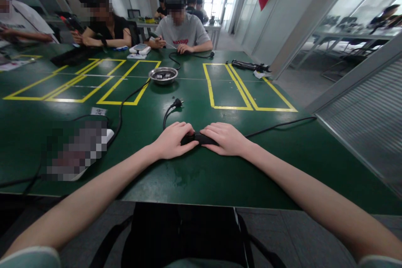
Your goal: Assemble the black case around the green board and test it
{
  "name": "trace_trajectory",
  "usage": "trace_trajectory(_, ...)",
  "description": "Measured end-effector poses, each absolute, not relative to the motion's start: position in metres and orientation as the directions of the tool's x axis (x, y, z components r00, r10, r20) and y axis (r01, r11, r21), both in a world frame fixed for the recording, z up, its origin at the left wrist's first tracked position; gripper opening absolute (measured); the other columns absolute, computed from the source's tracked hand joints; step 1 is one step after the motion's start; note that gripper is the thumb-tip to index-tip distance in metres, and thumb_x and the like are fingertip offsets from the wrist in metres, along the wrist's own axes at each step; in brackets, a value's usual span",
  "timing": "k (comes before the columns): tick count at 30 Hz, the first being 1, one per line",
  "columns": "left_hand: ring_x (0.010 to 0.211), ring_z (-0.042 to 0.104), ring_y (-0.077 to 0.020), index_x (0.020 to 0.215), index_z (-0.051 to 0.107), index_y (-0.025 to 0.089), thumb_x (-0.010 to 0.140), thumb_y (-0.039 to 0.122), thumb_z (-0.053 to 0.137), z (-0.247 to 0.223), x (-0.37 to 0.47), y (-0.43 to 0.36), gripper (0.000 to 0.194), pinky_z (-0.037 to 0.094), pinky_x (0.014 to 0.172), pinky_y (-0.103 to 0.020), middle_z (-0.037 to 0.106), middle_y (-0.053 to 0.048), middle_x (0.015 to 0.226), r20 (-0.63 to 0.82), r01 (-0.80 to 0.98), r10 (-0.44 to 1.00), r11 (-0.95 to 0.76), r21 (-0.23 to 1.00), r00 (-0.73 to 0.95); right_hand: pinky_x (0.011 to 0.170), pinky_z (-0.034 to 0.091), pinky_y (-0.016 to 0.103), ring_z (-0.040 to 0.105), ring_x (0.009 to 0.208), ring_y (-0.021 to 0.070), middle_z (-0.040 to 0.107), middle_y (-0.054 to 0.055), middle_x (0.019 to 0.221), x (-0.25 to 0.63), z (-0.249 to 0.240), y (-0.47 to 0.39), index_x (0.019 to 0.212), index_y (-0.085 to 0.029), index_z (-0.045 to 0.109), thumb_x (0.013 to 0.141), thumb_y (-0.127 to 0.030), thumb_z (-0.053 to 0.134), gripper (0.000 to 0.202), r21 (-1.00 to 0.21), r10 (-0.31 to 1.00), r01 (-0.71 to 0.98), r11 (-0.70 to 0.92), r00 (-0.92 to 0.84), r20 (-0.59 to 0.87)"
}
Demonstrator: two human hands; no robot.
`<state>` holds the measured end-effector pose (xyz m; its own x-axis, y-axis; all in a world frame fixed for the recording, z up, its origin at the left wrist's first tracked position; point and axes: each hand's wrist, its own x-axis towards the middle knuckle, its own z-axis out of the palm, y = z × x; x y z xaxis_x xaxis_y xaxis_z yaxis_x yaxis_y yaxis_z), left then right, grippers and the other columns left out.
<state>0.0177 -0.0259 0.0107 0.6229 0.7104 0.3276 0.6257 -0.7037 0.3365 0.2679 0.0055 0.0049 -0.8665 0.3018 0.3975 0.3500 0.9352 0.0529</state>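
Both my hands close around one black, elongated cord connector (198, 137) just above or on the green tabletop. My left hand (174, 139) grips its left part, thumb in front and fingers behind. On its right part my right hand (226, 138) is closed in the same way. A seam seems to show between the hands, but whether these are two joined pieces I cannot tell. By my left hand a black cable curves up to a power plug (177, 103). Another black cable (279, 125) runs from beside my right hand toward the table's right edge.
A metal bowl (163, 75) with small metal parts stands beyond the plug. At left lies a blurred-out device (78, 150) with cables. Yellow tape rectangles (230, 108) mark the green table (194, 180). A folded black tripod (251, 66) lies far right. Several people sit opposite.
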Motion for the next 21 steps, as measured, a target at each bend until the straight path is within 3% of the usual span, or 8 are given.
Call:
trace_trajectory(4, 0.085, 0.068, -0.0221, 0.104, 0.059, 0.019, 0.091, 0.047, 0.068, 0.0095, 0.0169, -0.0262, 0.032, 0.049, 0.081, -0.035, 0.072, -0.004, 0.095, 0.381, 0.591, 0.692, -0.722, 0.36, 0.613, 0.072, 0.047, 0.034, 0.065, 0.079, 0.0229, 0.072, 0.012, 0.09, 0.2705, 0.0065, 0.0025, 0.113, -0.011, 0.065, 0.108, -0.041, 0.042, 0.037, 0.071, 0.289, 0.348, 0.935, -0.861, 0.418)
trace_trajectory(7, 0.087, 0.069, -0.0218, 0.111, 0.061, 0.018, 0.095, 0.041, 0.066, 0.0078, 0.0168, -0.0273, 0.029, 0.048, 0.082, -0.035, 0.074, -0.005, 0.097, 0.411, 0.587, 0.656, -0.753, 0.298, 0.633, 0.073, 0.046, 0.034, 0.065, 0.078, 0.022, 0.073, 0.012, 0.089, 0.2721, 0.0067, 0.0018, 0.114, -0.012, 0.066, 0.109, -0.044, 0.041, 0.041, 0.054, 0.302, 0.359, 0.932, -0.851, 0.43)
trace_trajectory(11, 0.086, 0.068, -0.0225, 0.104, 0.065, 0.016, 0.098, 0.04, 0.061, 0.0083, 0.0178, -0.0296, 0.025, 0.046, 0.078, -0.035, 0.073, -0.007, 0.093, 0.418, 0.589, 0.614, -0.782, 0.205, 0.67, 0.073, 0.047, 0.033, 0.066, 0.08, 0.022, 0.074, 0.012, 0.091, 0.2724, 0.0081, 0.0018, 0.114, -0.012, 0.067, 0.109, -0.045, 0.042, 0.042, 0.031, 0.301, 0.349, 0.937, -0.846, 0.44)
trace_trajectory(16, 0.089, 0.065, -0.0228, 0.1, 0.065, 0.017, 0.098, 0.039, 0.059, 0.0099, 0.0195, -0.0291, 0.023, 0.044, 0.079, -0.034, 0.073, -0.007, 0.094, 0.372, 0.599, 0.614, -0.782, 0.172, 0.696, 0.076, 0.049, 0.034, 0.068, 0.085, 0.0233, 0.076, 0.012, 0.099, 0.2736, 0.0094, 0.003, 0.119, -0.014, 0.066, 0.105, -0.047, 0.051, 0.039, -0.027, 0.329, 0.349, 0.937, -0.853, 0.405)
trace_trajectory(21, 0.088, 0.065, -0.0225, 0.1, 0.065, 0.016, 0.098, 0.04, 0.059, 0.0077, 0.0222, -0.0302, 0.026, 0.044, 0.079, -0.035, 0.072, -0.007, 0.093, 0.393, 0.603, 0.606, -0.784, 0.148, 0.692, 0.075, 0.05, 0.033, 0.069, 0.084, 0.0226, 0.076, 0.012, 0.096, 0.2748, 0.0045, 0.0033, 0.118, -0.014, 0.066, 0.106, -0.042, 0.047, 0.036, -0.045, 0.351, 0.361, 0.931, -0.859, 0.372)
